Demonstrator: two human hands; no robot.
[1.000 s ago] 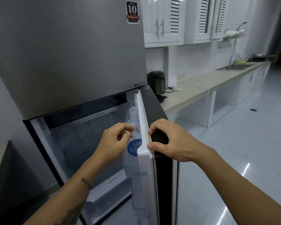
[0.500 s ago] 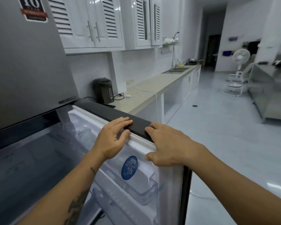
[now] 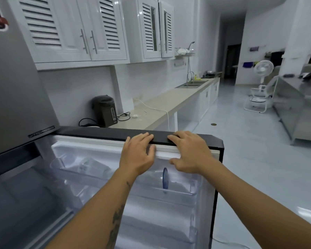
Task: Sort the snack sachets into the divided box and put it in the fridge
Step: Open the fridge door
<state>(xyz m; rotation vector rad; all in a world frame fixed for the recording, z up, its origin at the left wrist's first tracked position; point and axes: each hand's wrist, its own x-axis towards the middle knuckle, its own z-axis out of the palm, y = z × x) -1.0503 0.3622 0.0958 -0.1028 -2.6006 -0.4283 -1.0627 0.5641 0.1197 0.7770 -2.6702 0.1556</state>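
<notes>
Item: grey steel two-door fridge [image 3: 16, 90], lower compartment standing wide open, its interior dim and blurred. Lower fridge door [image 3: 115, 159] swung out toward the viewer, black top edge uppermost, white inner lining with clear plastic door shelves [image 3: 176, 193] facing the camera; a blue round sticker [image 3: 165, 180] shows edge-on on one shelf front. Left hand [image 3: 137, 155] – fingers laid over the black top edge of the door, bent down across it, thumb against the white gasket strip below; it grips the door top. Right hand [image 3: 188, 153] – just beside the left, fingers likewise hooked over the same black edge, thumb spread out on the white inner face; it too grips the door top. Both forearms reach in from the lower frame, the left one bearing dark tattoo marks. The divided box and snack sachets: not to be seen in this view; whether they lie inside the dark compartment cannot be told. Surroundings: beige stone countertop [image 3: 169, 103] running away along the wall to the right of the fridge, with a black electric water boiler [image 3: 105, 113] at its near end, black and white cables beside it, and a steel double sink [image 3: 191, 85] with a tap farther off. White louvred wall cupboards [image 3: 75, 29] above the counter. White standing fan [image 3: 263, 69] and a white wire-framed chair [image 3: 257, 101] across the glossy pale floor; a steel worktable [image 3: 298, 97] at far right
</notes>
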